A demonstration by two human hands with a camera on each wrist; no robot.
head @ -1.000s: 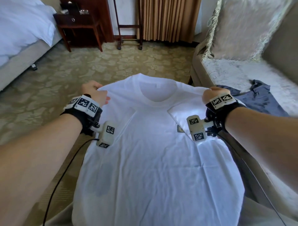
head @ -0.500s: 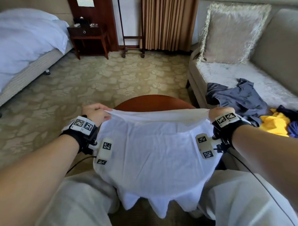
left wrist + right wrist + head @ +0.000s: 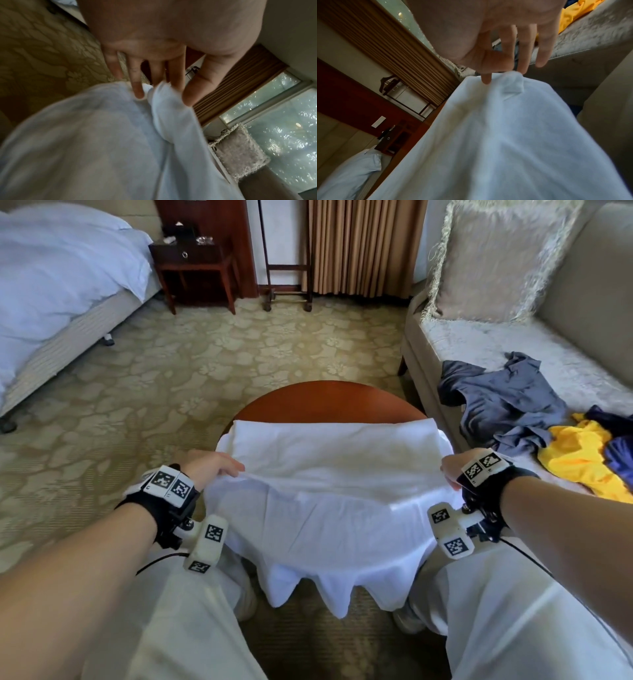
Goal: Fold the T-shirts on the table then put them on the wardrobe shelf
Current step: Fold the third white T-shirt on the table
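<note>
You are in the middle of the lengthwise fold on the white T-shirt [image 3: 329,498]. It lies across the round wooden worktop [image 3: 325,402], its top part doubled toward you and its hem hanging off the near edge between your knees. Your left hand [image 3: 214,465] pinches the folded edge at its left corner; in the left wrist view the fingers [image 3: 137,86] press into the bunched cloth with the thumb against it. Your right hand [image 3: 452,465] pinches the matching right corner, thumb and forefinger closed on a small tuck of fabric in the right wrist view. Both hands are clamped on the shirt, level with each other, the edge taut between them.

The next move, as I judge it, calls for laying that edge down square, keeping both corners level so the fold does not skew, then smoothing it and gathering up the hanging hem. The cloth is thin and limp, so it may slide off the near edge if you let go too early.

More garments wait on the sofa [image 3: 496,344] to your right: a grey-blue one [image 3: 503,402] and a yellow one [image 3: 579,460]. A bed [image 3: 58,275] stands to the left, a dark nightstand [image 3: 195,261] beyond it, curtains [image 3: 363,244] at the back, patterned carpet [image 3: 171,371] underfoot. The wardrobe shelf is not in view.
</note>
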